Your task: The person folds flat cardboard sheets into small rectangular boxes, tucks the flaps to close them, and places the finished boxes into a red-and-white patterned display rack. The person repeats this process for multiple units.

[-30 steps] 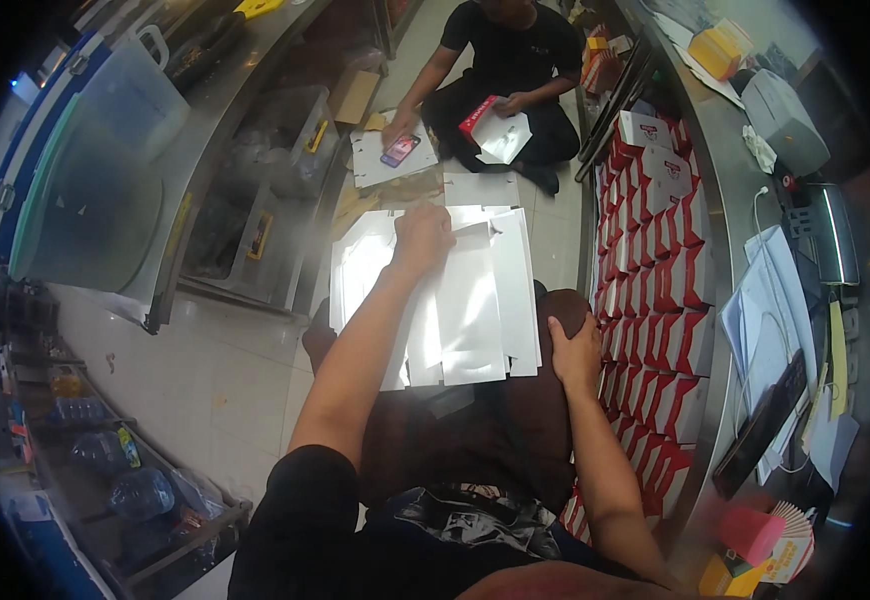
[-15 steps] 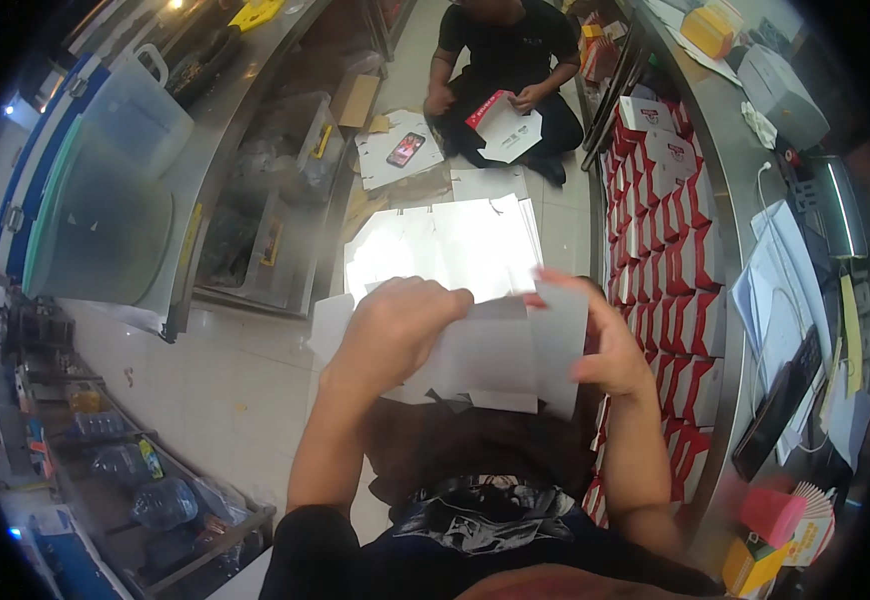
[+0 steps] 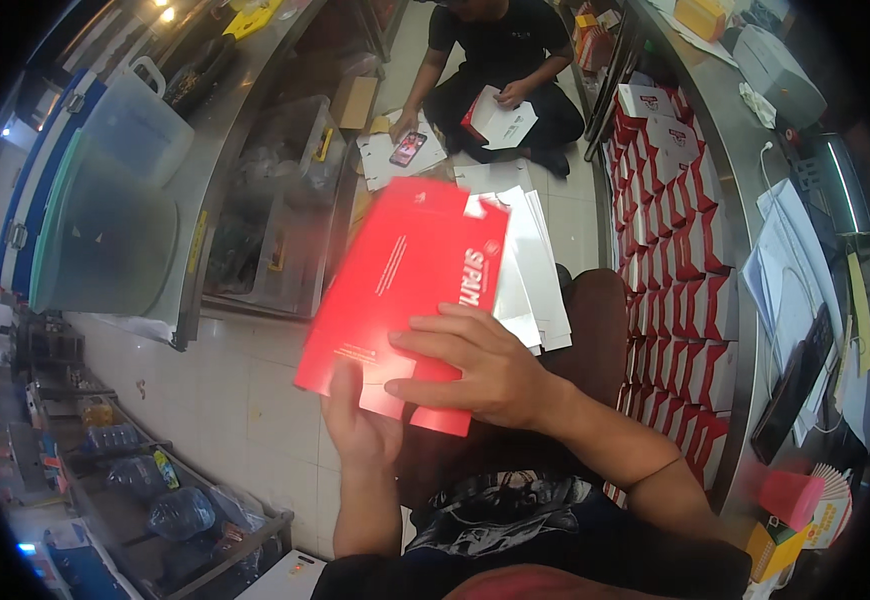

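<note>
Hands and flat red carton, seen from above. The red carton sheet [image 3: 400, 290] is held tilted in front of the person's chest, its upper edge toward the top of the view and its lower edge near the wrists. The left hand [image 3: 360, 425] grips the sheet from below, with the thumb on the red face near the lower left corner and the rest of the fingers hidden behind the card. The right hand [image 3: 475, 370] lies on the lower right part of the sheet, fingers spread flat across the red surface and pressing it; both hands are closed on the same sheet.

Just behind the sheet's right edge, a stack of white flat cartons [image 3: 530, 275] rests on a dark brown stool [image 3: 600, 320], its near corners fanned out and partly covered by the red card. To the right, rows of folded red-and-white boxes [image 3: 680, 260] stand packed under the edge of a steel counter [image 3: 730, 130], close beside the stool. To the left, tiled floor [image 3: 225, 400] lies between the knees and a low steel shelf with a clear plastic bin [image 3: 285, 210]. Farther ahead, another person [image 3: 500, 60] sits on the floor holding a carton, with white sheets lying beside.
</note>
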A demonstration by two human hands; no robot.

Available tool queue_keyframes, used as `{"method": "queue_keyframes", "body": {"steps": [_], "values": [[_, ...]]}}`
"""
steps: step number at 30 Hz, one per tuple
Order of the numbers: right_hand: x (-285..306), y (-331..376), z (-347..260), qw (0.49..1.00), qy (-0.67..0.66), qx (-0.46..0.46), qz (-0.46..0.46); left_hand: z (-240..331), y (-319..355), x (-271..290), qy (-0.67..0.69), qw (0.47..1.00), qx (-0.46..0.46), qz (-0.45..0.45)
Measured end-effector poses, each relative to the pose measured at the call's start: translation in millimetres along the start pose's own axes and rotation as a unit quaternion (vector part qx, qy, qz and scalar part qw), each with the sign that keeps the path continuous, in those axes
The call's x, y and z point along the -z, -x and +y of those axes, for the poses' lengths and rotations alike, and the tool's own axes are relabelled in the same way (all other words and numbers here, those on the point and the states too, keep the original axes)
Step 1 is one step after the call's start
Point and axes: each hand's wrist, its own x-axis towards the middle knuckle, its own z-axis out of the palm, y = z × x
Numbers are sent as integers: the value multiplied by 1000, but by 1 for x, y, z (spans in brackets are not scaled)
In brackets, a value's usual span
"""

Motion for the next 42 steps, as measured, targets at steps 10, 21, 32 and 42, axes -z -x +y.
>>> {"method": "queue_keyframes", "body": {"steps": [10, 21, 32, 42], "values": [[4, 21, -10, 911, -355, -209, -1, -24, -12, -18, 13, 998, -59, 22], [-8, 8, 6, 992, 20, -97, 84, -37, -12, -15, -50, 997, 13, -55], [15, 2, 22, 983, -139, -118, 28, -35, -13, -9, -49, 995, 24, -85], [8, 9, 22, 992, -80, -96, 5, -29, -20, -17, -49, 997, 58, -34]]}}
